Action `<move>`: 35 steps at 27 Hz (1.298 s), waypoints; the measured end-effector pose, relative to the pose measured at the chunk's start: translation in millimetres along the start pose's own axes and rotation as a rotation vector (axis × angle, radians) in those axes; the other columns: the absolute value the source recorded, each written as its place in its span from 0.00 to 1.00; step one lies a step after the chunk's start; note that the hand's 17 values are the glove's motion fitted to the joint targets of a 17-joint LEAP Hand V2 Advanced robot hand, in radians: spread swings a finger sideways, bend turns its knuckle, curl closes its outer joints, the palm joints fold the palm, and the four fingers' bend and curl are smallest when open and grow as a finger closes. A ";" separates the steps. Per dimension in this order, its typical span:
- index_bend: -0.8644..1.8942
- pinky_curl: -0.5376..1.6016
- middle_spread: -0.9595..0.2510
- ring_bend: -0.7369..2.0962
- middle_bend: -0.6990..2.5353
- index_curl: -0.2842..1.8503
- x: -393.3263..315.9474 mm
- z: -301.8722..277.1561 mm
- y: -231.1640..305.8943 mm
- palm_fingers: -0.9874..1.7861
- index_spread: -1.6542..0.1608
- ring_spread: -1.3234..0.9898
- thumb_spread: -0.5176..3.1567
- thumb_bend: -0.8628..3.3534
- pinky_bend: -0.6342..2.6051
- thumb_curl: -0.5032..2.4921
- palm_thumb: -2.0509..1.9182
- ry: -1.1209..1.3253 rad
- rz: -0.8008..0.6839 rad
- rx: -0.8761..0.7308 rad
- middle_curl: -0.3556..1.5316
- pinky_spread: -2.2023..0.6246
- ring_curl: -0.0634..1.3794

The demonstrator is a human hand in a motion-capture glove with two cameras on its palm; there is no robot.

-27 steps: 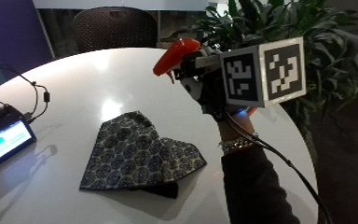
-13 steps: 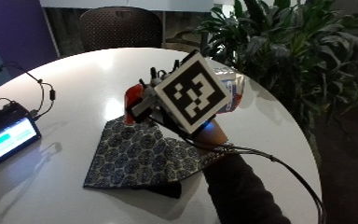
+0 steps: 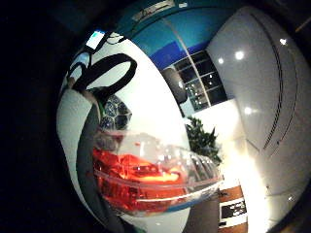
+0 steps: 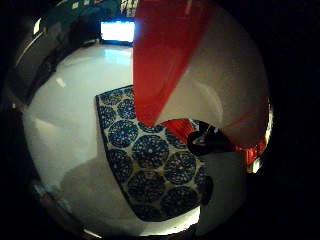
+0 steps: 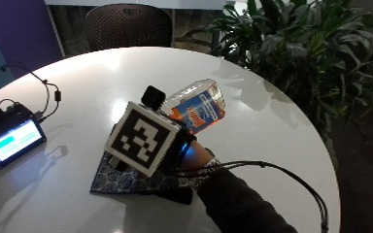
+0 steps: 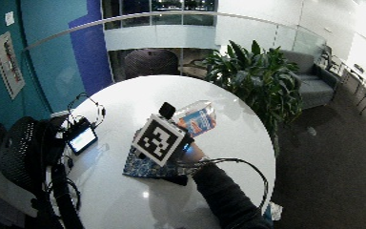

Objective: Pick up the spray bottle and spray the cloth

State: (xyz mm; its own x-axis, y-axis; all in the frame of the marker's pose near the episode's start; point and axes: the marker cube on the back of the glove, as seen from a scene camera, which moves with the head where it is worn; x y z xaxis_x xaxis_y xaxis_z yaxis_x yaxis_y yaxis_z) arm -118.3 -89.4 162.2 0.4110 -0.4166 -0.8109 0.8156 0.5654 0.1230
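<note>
One bottle: we see the spray bottle (image 5: 196,108) lifted off the surface (image 5: 109,68), tilted, its clear body pointing toward 1 o'clock from the hand and its red head down toward the cloth.
Hands: our gloved right hand (image 5: 185,148) is clamped round the bottle's neck; the palm views show the red head (image 4: 165,55) and the clear body (image 3: 155,179) right against the palm.
Cloth: the blue patterned cloth (image 4: 150,165) lies flat on the surface under the hand, at about 7 o'clock from the bottle's body.
Handling: we judge the bottle light, stiff and smooth plastic, with liquid that will shift as it tilts; the neck below the trigger looks the best hold.
Cloth handling: soft and limp; it should take spray without moving.
Nearby: a small screen (image 5: 8,143) sits at 9 o'clock.
</note>
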 end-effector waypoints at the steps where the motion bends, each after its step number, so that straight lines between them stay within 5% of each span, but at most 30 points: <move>1: 0.38 0.44 0.62 0.50 0.38 0.37 -3.0 1.0 -2.4 0.82 0.75 0.49 0.38 0.20 0.35 0.36 0.75 0.017 -0.012 0.007 0.46 0.67 0.37; 21: 0.37 0.45 0.61 0.49 0.37 0.37 -13.8 4.6 -6.6 0.81 0.75 0.48 0.35 0.20 0.34 0.37 0.75 -0.002 -0.007 0.023 0.46 0.67 0.37; 35: 0.37 0.45 0.60 0.49 0.37 0.36 -5.4 -50.9 -31.4 0.82 0.75 0.48 0.36 0.20 0.35 0.37 0.74 -0.379 0.239 0.295 0.46 0.67 0.37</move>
State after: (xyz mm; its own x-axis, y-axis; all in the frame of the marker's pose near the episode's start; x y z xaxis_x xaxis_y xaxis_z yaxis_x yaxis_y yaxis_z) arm -166.8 -68.6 133.6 0.6731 -0.5596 -0.4834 0.7385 0.4747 0.4787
